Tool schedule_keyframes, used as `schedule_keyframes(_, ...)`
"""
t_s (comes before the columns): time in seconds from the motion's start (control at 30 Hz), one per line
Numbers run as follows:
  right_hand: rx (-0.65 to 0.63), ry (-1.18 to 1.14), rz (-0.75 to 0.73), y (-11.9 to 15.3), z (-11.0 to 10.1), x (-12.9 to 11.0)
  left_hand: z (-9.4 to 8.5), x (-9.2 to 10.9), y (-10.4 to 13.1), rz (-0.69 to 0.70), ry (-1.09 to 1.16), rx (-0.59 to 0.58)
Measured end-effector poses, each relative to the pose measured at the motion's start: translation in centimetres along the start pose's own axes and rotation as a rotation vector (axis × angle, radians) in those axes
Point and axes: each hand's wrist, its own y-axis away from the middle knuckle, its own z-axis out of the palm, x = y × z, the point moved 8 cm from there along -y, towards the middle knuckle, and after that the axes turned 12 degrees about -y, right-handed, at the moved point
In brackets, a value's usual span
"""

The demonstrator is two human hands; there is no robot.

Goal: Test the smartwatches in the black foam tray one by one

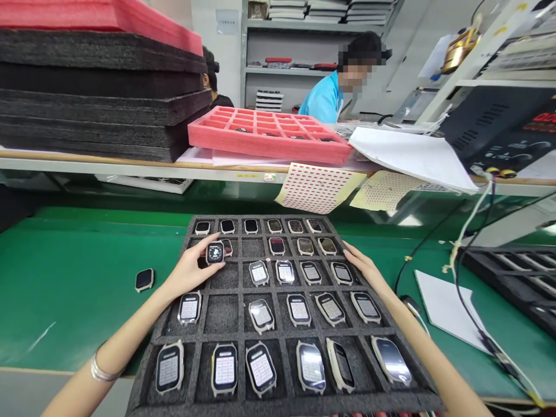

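A black foam tray [223,278] divided into square compartments lies before me, most of them holding a smartwatch case without a strap. Between the thumb and fingers of my left hand [189,267] is a smartwatch [215,252] with a lit screen, held over the tray's left side. My right hand [362,265] grips the tray's right edge, its fingers partly hidden along the side. Many watches in the nearer rows, such as one at the front [225,369], show light screens. The far row has dark screens. A single watch [145,280] lies on the green mat left of the tray.
Black foam sheets [99,98] are stacked on the shelf at left, beside a pink compartment tray [269,136]. Papers and cables [467,260] hang or lie at right, near another black tray [512,284]. A person in blue [324,95] is behind the shelf, another farther left.
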Motion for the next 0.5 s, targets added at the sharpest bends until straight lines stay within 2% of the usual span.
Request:
schedule_keyframes(0.2, 0.027, -0.051, -0.008, 0.9, -0.3, 0.1, -0.5, 0.0, 0.4, -0.078, 0.151, 0.111)
schedule_keyframes(0.37, 0.02, 0.035, -0.062, 4.0, -0.7, -0.1, 0.1, 0.3, 2.4, -0.148, 0.263, 0.039)
schedule_keyframes(0.5, -0.026, 0.17, -0.166, 5.9, -0.4, -2.2, 0.3, 0.2, 4.0, -0.214, 0.276, 0.002)
